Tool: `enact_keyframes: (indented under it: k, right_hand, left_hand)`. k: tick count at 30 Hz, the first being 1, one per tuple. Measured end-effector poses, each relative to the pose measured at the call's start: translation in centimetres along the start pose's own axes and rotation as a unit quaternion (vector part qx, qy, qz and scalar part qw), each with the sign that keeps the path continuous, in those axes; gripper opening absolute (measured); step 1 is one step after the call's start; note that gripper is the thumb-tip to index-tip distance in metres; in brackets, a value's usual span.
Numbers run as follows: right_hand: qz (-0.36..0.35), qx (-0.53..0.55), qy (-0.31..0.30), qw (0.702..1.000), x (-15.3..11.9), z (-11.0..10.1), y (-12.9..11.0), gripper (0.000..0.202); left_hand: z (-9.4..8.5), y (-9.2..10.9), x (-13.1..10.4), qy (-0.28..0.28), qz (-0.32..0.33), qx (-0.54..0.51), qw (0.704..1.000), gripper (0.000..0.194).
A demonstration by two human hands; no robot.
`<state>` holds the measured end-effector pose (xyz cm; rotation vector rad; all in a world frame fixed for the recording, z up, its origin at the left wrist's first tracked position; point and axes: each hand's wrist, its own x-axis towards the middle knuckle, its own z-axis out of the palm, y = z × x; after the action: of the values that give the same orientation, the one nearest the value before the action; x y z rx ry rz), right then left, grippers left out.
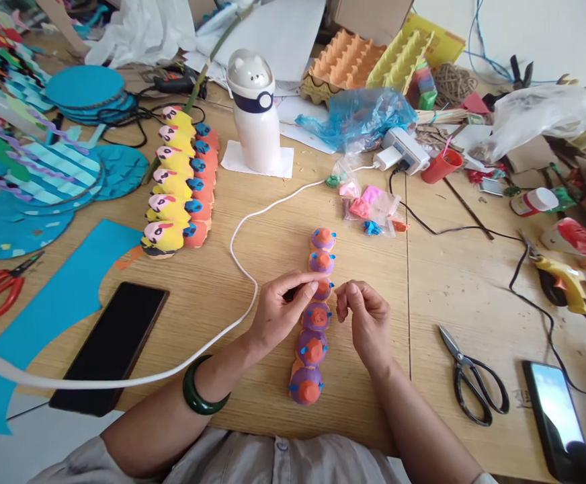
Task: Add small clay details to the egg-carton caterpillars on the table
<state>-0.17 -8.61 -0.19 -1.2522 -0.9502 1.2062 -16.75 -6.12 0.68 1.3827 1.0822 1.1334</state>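
Note:
In front of me lies a strip of purple-painted egg carton [317, 334], its row of cups topped with orange clay and small blue clay bits at the sides. My left hand [280, 302] holds the strip at the third cup from the far end, thumb and forefinger closed about it and partly hiding it. Just right of that cup, my right hand [366, 312] is apart from the strip with thumb and forefinger pinched together. Whatever sits between those fingertips is too small or hidden to make out.
Yellow and orange carton strips [172, 178] stand back left, near a white bottle [257, 128]. Clay packets [371, 202] lie beyond the strip. A white cable [237, 259] crosses the table. Black scissors [474, 380], a phone [558, 417] and a glue gun [562, 282] are rightward; another phone [114, 343] is left.

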Motion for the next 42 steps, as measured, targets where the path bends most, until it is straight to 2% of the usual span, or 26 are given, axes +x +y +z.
enact_keyframes:
  k: [3, 8, 17, 22, 27, 31, 37, 42]
  right_hand:
    - [0.008, 0.018, 0.003, 1.0, 0.2, -0.1, 0.3, 0.028]
    - [0.015, 0.013, -0.042, 0.999, 0.2, -0.1, 0.3, 0.037]
    - [-0.008, -0.061, -0.095, 0.994, -0.3, 0.1, -0.6, 0.048]
    - [-0.014, -0.068, -0.103, 0.992, -0.3, 0.0, -0.5, 0.048]
    - [-0.021, -0.075, -0.124, 0.989, -0.3, 0.0, -0.5, 0.048]
    - [-0.016, -0.074, -0.106, 0.991, -0.3, 0.1, -0.6, 0.046]
    - [0.013, -0.037, -0.063, 0.997, -0.2, 0.2, -0.4, 0.034]
    - [0.03, 0.008, -0.011, 0.999, 0.1, 0.1, -0.2, 0.024]
  left_hand:
    - [0.0, -0.2, -0.1, -0.005, -0.008, -0.001, 1.0, 0.021]
    - [0.1, -0.2, -0.2, -0.023, 0.011, -0.009, 1.0, 0.02]
    - [0.5, -0.2, 0.0, -0.03, 0.105, 0.01, 0.994, 0.016]
    - [0.6, -0.2, 0.0, -0.045, 0.074, -0.007, 0.996, 0.015]
    - [0.5, -0.1, -0.1, -0.03, 0.039, -0.025, 0.998, 0.011]
    - [0.5, -0.1, -0.2, -0.016, 0.029, -0.015, 0.999, 0.013]
    - [0.4, 0.0, -0.1, -0.029, 0.084, 0.013, 0.996, 0.017]
    - [0.3, 0.0, -0.3, -0.011, 0.032, 0.006, 0.999, 0.022]
